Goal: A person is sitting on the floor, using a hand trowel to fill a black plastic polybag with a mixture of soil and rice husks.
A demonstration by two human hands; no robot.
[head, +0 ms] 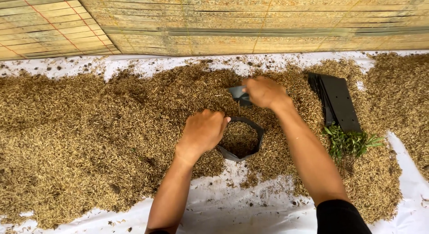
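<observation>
A small black plastic grow bag point(257, 129) stands open in the middle of a heap of rice husks point(89, 131), partly filled with husks. My left hand point(203, 131) grips the bag's left rim and holds it open. Just behind the bag, my right hand point(263, 92) is closed on a dark scoop point(237, 93) that rests on the husks.
A stack of flat black grow bags point(337, 100) lies to the right, with a bunch of green seedlings point(351, 142) in front of it. The husks lie on a white sheet point(232, 207). A bamboo mat wall point(250, 24) runs along the back.
</observation>
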